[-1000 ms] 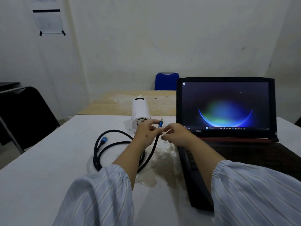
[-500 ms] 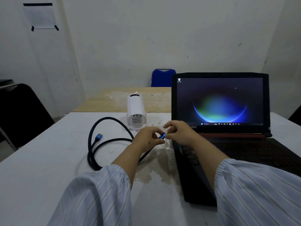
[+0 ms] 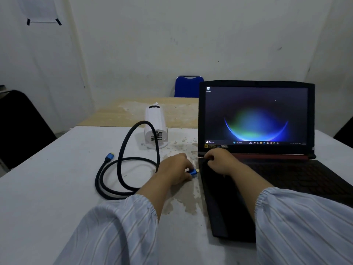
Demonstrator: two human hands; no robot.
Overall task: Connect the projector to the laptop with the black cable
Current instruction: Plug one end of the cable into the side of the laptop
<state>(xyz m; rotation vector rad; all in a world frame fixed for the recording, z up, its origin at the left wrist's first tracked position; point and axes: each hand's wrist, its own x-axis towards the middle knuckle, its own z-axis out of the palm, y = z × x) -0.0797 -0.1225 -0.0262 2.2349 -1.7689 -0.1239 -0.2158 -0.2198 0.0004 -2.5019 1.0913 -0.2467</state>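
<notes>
A black laptop stands lid-up on the white table, its screen lit. A small white projector lies left of the screen. The black cable loops on the table between them; its free blue plug rests at the left. My left hand grips the other blue plug, its metal tip pointing at the laptop's left edge, a little short of it. My right hand rests curled on the laptop's back-left corner near the hinge.
A stained, peeling patch marks the table beside the laptop. A wooden table adjoins behind, with a blue chair beyond it. A black chair stands at the left.
My left hand lowered the plug from in front of the projector down to the laptop's left edge. My right hand let go of the plug and settled on the laptop corner.
</notes>
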